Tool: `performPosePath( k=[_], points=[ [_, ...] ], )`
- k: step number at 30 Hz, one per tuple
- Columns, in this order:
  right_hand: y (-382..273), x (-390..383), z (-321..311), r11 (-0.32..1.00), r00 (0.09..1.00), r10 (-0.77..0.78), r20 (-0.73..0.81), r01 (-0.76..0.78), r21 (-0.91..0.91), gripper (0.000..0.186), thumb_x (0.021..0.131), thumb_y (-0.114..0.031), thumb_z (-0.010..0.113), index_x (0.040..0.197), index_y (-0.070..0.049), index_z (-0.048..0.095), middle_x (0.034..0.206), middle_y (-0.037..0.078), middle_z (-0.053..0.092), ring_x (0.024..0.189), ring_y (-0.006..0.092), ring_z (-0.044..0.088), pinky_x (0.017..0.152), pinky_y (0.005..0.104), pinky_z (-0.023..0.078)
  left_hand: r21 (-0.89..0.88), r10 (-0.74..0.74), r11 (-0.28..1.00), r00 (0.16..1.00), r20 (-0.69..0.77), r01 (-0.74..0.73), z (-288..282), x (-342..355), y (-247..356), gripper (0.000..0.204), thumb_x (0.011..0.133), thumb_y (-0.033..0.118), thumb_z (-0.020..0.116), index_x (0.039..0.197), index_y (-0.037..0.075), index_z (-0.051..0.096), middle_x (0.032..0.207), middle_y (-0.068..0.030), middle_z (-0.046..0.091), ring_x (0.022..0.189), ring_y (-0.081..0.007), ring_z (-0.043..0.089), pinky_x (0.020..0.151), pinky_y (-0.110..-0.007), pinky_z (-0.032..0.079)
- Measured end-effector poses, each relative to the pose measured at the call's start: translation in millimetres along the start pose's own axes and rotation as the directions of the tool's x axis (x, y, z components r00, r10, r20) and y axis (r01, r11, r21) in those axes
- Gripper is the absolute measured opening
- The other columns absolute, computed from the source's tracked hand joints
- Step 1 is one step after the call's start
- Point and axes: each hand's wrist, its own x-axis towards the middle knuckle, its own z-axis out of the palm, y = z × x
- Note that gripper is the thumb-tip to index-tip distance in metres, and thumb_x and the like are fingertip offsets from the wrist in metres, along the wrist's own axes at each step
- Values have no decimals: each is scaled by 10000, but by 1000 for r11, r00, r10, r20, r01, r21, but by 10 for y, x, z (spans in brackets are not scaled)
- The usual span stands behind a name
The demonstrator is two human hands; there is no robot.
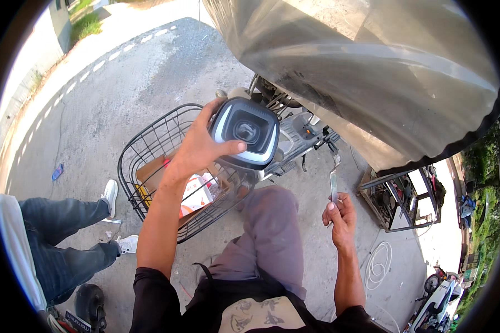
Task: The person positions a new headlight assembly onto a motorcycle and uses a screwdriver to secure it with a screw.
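A black headlight [244, 131] with a silver rim and a round lens sits in the middle, at the front of a scooter frame [297, 139]. My left hand [203, 141] is closed around its left side, thumb across the front face and fingers at the upper edge. Off to the right, my right hand [340, 217] pinches the lower end of a thin silver wrench [334, 180], which points upward. The wrench's head is near the scooter's bars. Behind the headlight, the mounting is mostly hidden.
A black wire basket [129, 166] with boxes inside stands left of the headlight. A translucent rain canopy [372, 72] spreads above. At right are a metal-framed tool bin [408, 225] and a coiled white hose [379, 261]. A person in jeans [66, 222] stands at left.
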Motion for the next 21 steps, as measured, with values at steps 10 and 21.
performPosePath(
  k=[10,21],
  points=[
    [-767,259,274,594,879,-340,334,476,-648,236,1130,-126,638,1336,-20,683,832,99,632,668,293,572,672,402,478,45,137,990,990,-34,-135,-174,24,-123,969,763,303,891,1615,2,540,1484,-234,675,1398,-339,643,1221,-418,467],
    [-1423,586,975,197,834,-359,419,506,-840,461,1005,18,604,1449,-105,626,1041,155,695,916,403,715,713,536,555,218,356,921,924,-140,-322,-31,-10,-185,806,764,138,805,1528,1,586,1483,-235,644,1381,-399,637,1212,-440,480]
  ],
)
